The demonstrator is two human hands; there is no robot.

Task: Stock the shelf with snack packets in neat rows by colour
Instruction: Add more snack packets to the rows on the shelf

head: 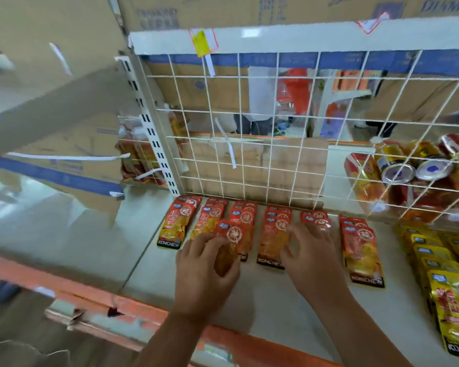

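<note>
Several rows of red-orange snack packets point(174, 223) lie overlapped on the white shelf point(270, 300), running back toward the wire grid. My left hand point(207, 268) grips one red packet point(233, 237) over the third row from the left. My right hand point(310, 252) lies with spread fingers on the packets of the fifth row point(316, 218), beside the fourth row point(272, 242). A further red row point(361, 247) sits to the right. Yellow packets point(445, 295) form rows at the far right.
A white wire grid point(249, 144) closes the shelf's back. Behind it are cardboard boxes point(255, 165), cans point(414, 168) and loose packets. The shelf has an orange front edge point(133, 311). A slotted upright point(154, 136) stands at the left.
</note>
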